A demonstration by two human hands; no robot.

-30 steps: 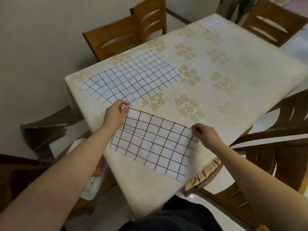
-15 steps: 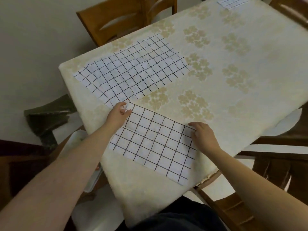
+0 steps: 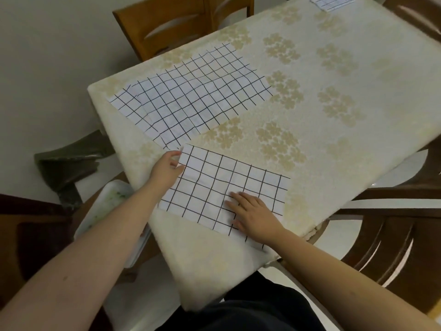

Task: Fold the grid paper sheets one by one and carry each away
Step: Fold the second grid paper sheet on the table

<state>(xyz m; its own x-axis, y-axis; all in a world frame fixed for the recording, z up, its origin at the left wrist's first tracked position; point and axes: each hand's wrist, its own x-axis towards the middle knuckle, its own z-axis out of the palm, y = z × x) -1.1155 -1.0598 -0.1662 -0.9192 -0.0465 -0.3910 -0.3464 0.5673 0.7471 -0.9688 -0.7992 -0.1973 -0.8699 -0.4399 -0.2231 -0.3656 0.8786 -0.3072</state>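
A folded grid paper sheet (image 3: 229, 185) lies near the front edge of the table (image 3: 346, 130). My left hand (image 3: 167, 169) pinches its far left corner. My right hand (image 3: 254, 215) lies flat on the sheet's near right part, fingers straight and spread. Behind it, a stack of unfolded, wavy grid paper sheets (image 3: 191, 96) sits near the table's left corner. A small folded grid paper (image 3: 333, 1) rests at the far edge, partly cut off by the frame.
Wooden chairs stand at the far left (image 3: 174, 22), the far right (image 3: 415, 15) and the near right (image 3: 391, 237). A white tray (image 3: 105, 211) sits on a low seat left of the table. A dark bag (image 3: 66, 163) lies on the floor.
My right hand let go of the sheet's far right corner and moved down onto the sheet, now lying flat. The left hand stays at the far left corner. The camera moved closer.
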